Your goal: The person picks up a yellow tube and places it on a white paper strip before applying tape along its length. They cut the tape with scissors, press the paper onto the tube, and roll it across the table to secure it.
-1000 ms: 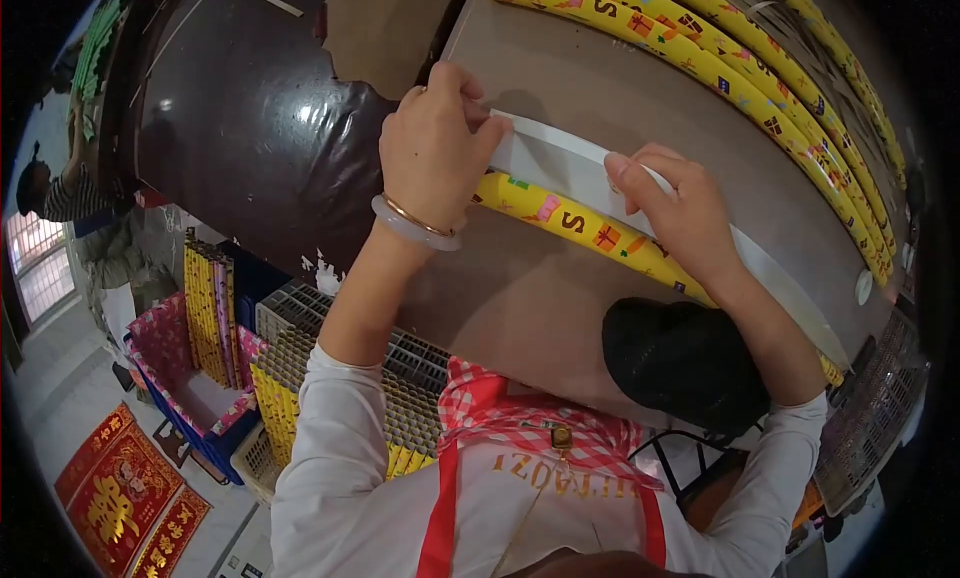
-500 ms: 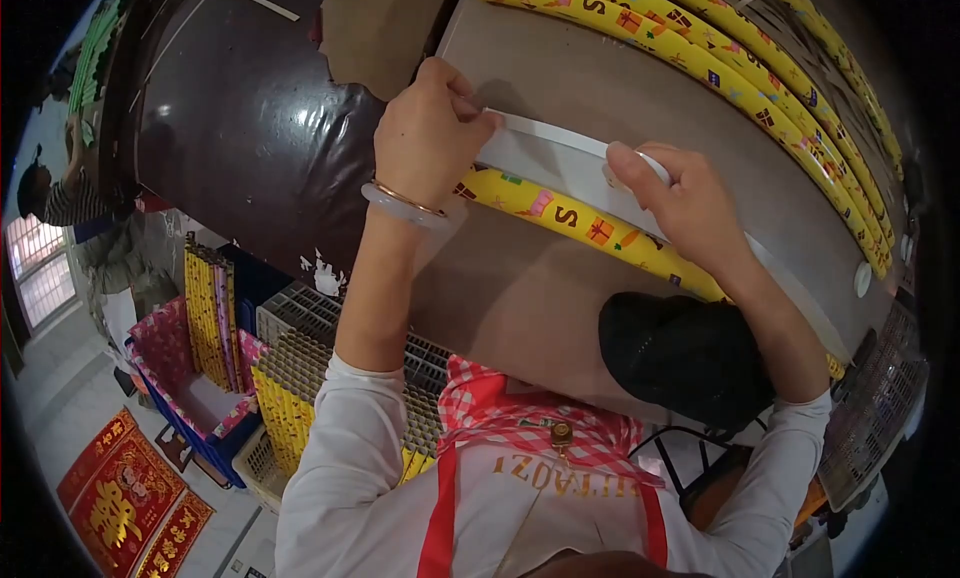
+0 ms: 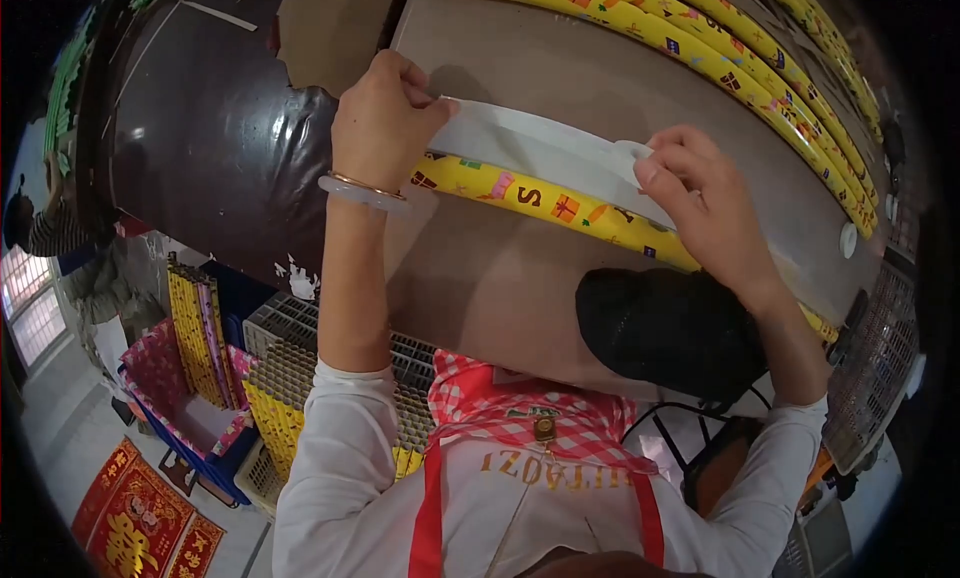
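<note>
My left hand (image 3: 385, 118) is closed in a pinch on the left end of a long white strip (image 3: 530, 136), thin and translucent-looking. At the strip's upper edge, my right hand (image 3: 700, 183) pinches a curled part of it between thumb and fingers. The strip lies stretched between both hands and runs on beneath my right forearm. Just on the near side of it is a yellow printed roll (image 3: 545, 203), patterned with gifts and letters, partly hidden by my right hand and arm. A black cap (image 3: 665, 333) lies close to my right forearm.
Several similar yellow rolls (image 3: 690, 53) lie along the table's far side. A torn brown sheet (image 3: 330, 33) is at the upper left. Below left stand a crate of upright rolls (image 3: 275, 418) and a blue bin (image 3: 180, 443) with a flowered lining. Another person (image 3: 50, 228) is at far left.
My right hand has shifted right along the strip, its fingers now at the upper edge. My left hand keeps its pinch. The whole view has moved slightly.
</note>
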`<state>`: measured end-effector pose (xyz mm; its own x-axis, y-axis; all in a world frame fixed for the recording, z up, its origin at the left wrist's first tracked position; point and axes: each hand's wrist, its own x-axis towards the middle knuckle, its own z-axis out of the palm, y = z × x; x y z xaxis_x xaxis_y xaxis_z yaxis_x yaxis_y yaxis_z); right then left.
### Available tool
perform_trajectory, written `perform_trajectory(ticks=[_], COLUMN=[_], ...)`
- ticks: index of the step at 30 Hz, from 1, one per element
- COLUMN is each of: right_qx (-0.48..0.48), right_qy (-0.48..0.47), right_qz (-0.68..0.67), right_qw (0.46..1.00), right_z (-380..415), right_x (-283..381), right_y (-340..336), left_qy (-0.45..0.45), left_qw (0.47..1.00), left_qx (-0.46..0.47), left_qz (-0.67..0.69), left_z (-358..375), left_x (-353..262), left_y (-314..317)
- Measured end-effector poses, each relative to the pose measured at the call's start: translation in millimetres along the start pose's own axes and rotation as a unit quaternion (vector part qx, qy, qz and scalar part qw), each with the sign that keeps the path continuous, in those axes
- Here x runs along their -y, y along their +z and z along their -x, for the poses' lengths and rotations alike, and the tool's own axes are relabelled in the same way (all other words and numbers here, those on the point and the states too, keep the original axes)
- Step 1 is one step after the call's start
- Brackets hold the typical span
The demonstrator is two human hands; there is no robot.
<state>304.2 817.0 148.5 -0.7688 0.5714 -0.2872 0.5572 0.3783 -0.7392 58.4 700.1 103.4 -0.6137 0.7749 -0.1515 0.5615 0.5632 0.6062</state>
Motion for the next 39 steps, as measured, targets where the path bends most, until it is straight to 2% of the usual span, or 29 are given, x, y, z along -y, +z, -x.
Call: perform_trajectory(ticks=[2, 4, 7, 14, 20, 28, 39], right_qx=[-0.01, -0.084, -0.121, -0.124, -0.138, -0.173, -0.149], right_qy=[-0.004, -0.054, -0.066, -0.011, -0.012, -0.03, -0.018], right_qz=[0.025, 0.017, 0.058, 0.124, 0.166, 0.242, 0.348], right_qw=[1.0, 0.995, 0.989, 0.984, 0.976, 0.954, 0.925], right_z=[2.7, 4.7, 8.5, 4.1, -0.5, 1.1, -5.6], right_x=[-4.3, -9.3, -13.7, -29.1, -35.7, -31.3, -21.0], right_y=[1.0, 4.4, 1.3, 7.6, 14.1, 21.3, 23.5], left_qy=[0.004, 0.01, 0.012, 0.021, -0.011, 0.001, 0.001], left_qw=[1.0, 1.0, 1.0, 1.0, 0.999, 0.999, 1.0], left_qx=[-0.006, -0.006, -0.004, -0.017, 0.013, 0.013, 0.011], left_qz=[-0.001, 0.005, 0.009, 0.007, 0.051, 0.029, 0.027], left_z=[0.4, 0.8, 0.8, 1.6, 1.1, 0.5, 1.3], left_x=[0.3, 2.0, 0.3, 2.4, 0.5, -1.7, -3.1], left_y=[0.0, 0.2, -1.0, 1.9, -0.6, -1.3, -2.3])
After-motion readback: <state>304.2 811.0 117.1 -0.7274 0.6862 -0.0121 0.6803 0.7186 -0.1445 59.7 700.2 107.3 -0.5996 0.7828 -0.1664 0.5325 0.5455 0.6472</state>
